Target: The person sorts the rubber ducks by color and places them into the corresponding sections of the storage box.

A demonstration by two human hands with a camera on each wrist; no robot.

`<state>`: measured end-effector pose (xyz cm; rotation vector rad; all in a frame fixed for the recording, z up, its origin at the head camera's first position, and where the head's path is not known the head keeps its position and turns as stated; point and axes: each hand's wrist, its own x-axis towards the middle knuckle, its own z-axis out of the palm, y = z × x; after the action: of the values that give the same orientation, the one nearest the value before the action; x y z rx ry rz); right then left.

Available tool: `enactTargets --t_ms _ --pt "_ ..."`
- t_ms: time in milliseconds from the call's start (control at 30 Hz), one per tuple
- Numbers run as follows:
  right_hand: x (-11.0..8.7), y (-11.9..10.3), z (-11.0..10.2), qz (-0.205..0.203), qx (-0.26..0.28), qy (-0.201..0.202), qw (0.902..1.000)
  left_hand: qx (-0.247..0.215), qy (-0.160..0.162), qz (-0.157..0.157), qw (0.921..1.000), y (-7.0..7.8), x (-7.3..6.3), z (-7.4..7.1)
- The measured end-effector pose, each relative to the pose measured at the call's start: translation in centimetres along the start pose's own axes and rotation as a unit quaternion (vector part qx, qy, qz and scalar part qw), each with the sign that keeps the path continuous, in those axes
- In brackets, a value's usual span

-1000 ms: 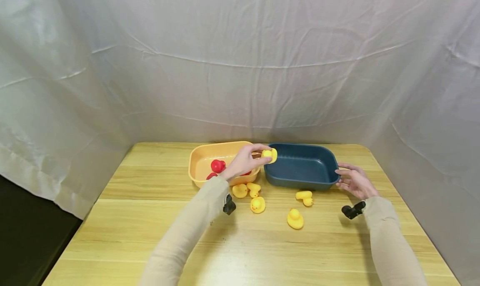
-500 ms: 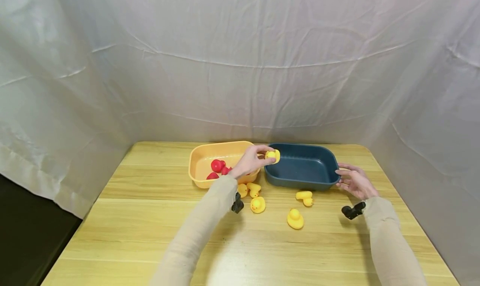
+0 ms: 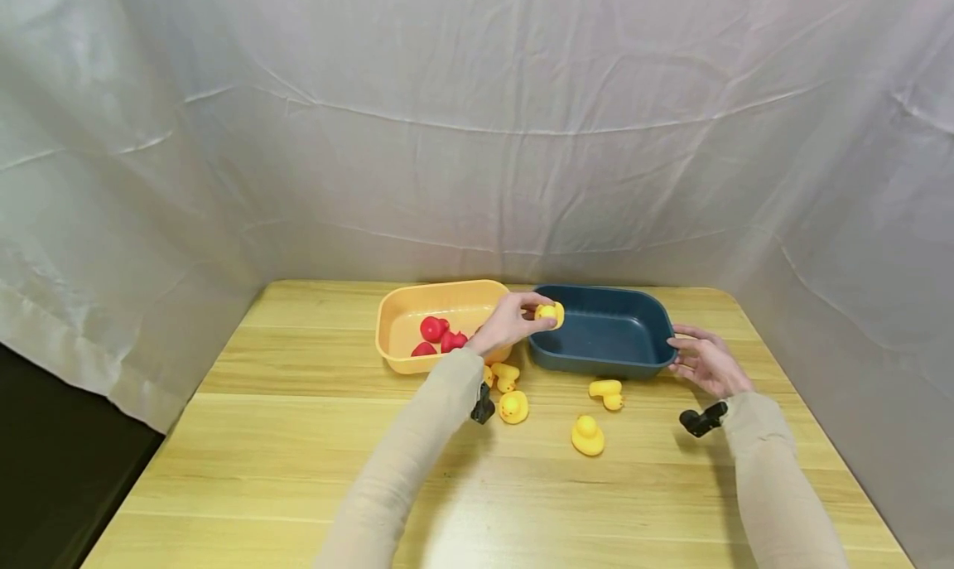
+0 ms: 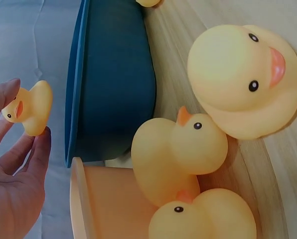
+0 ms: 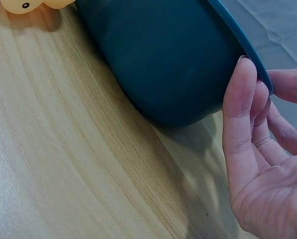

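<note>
My left hand [image 3: 510, 322] pinches a yellow rubber duck [image 3: 550, 314] between thumb and fingers, over the left end of the dark blue bin [image 3: 604, 365]. In the left wrist view the duck [image 4: 33, 110] hangs beside the bin's rim, its face turned partly toward the camera. At the bin's right end, my right hand [image 3: 708, 366] grips the corner. The right wrist view has the thumb [image 5: 239, 94] against the outer wall just under the rim, with the other fingers curled around the rim's far side. No duck lies on the visible floor of the bin.
A light orange bin [image 3: 395, 360] holding several red round toys [image 3: 432, 329] stands left of the blue one. More yellow ducks lie on the wooden table [image 3: 298, 453] in front: one sitting duck [image 3: 588, 436], one on its side [image 3: 607, 392], another [image 3: 513, 407] near the orange bin.
My left hand has moved right with the duck, from the gap between the bins to over the blue bin's left end. My right hand has stayed at the bin's corner.
</note>
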<state>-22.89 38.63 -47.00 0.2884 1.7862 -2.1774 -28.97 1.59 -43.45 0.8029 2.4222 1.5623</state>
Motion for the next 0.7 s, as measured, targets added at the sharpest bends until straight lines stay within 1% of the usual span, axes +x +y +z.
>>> enactTargets --t_ms 167,300,500,700 --pt "0.06 0.02 0.06 0.003 -0.003 0.004 1.0 -0.001 -0.001 -0.007 1.0 0.15 0.04 0.22" --pt "0.07 0.02 0.14 0.003 -0.003 0.004 1.0 -0.011 -0.004 -0.014 0.9998 0.24 -0.06 0.27" --pt "0.07 0.02 0.19 0.0 -0.001 0.002 1.0 -0.018 -0.005 -0.019 0.9996 0.14 -0.2 0.01" --pt "0.06 -0.04 0.25 -0.001 0.002 0.003 1.0 -0.037 -0.006 -0.018 0.9991 0.1 -0.54 -0.27"
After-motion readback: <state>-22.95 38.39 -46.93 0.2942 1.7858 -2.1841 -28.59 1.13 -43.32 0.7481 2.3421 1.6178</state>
